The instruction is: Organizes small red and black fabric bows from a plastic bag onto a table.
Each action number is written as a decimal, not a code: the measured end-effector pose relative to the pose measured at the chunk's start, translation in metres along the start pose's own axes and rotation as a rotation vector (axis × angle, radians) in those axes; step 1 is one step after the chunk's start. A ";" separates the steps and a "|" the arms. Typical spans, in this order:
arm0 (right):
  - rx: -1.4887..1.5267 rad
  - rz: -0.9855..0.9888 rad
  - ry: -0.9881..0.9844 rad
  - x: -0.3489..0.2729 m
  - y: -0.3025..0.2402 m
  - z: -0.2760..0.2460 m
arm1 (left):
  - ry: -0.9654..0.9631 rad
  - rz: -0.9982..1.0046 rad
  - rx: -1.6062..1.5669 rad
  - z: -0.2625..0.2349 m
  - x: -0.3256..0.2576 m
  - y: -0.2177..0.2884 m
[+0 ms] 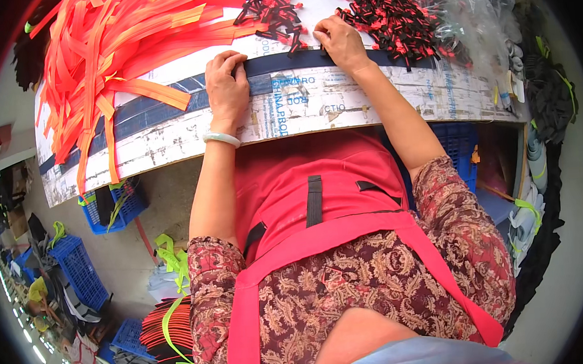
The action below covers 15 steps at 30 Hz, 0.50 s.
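My left hand (pixel 227 86) rests on the table near its front edge, over a dark blue strip (pixel 271 64) lying along the top. Its fingers are curled down and closed; whatever is under them is hidden. My right hand (pixel 343 44) is beside a pile of small black and red pieces (pixel 388 19), with thumb and forefinger pinched together. What sits in that pinch is too small to make out. Between and beyond the hands lies a smaller heap of the same pieces (pixel 274 9). Long orange strips (pixel 91 74) spread over the left side, some hanging off the front edge.
The white, worn table (pixel 340 109) has a curved-looking front edge close to my apron. Crumpled clear plastic (pixel 478 17) covers the back right. Blue crates (pixel 78 272) stand on the floor at left, with another blue crate (pixel 455 146) under the table. Dark cloth (pixel 546 93) hangs at right.
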State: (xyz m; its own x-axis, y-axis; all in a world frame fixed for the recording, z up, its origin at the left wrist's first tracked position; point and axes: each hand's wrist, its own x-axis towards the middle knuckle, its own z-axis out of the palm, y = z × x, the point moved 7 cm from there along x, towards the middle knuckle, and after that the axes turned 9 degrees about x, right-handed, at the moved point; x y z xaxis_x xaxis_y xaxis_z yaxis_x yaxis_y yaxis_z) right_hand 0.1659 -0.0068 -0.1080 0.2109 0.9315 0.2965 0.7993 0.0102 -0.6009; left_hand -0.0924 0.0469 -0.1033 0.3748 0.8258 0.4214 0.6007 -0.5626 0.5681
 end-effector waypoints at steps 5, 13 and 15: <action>0.176 0.086 -0.028 0.003 0.006 -0.004 | 0.020 -0.007 -0.019 -0.002 0.001 0.002; 0.048 -0.024 0.021 0.004 -0.009 0.009 | 0.011 0.006 -0.007 0.002 0.001 0.000; 0.088 -0.048 0.042 0.002 -0.004 -0.001 | 0.014 -0.001 -0.001 0.001 -0.001 -0.003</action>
State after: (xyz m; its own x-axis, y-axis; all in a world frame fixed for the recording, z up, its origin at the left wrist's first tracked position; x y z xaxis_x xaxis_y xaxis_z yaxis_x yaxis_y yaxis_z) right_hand 0.1634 -0.0057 -0.1039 0.1987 0.9130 0.3563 0.7568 0.0880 -0.6476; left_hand -0.0940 0.0478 -0.1059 0.3646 0.8255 0.4308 0.6000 -0.5621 0.5693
